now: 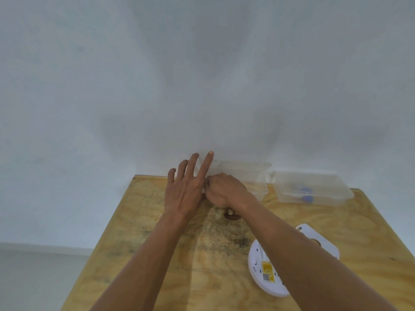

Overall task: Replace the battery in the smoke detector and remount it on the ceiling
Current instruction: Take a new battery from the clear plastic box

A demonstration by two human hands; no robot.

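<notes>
Looking down past our forearms, we see the white smoke detector lying back-side up on the plywood table, partly under our right arm, parked nearby, probably until a battery is fetched. Farther out, our left hand is spread flat with fingers extended, while our right hand is curled closed at a clear lidded container; we cannot tell what it grips. A second clear container sits beside it at the wall.
</notes>
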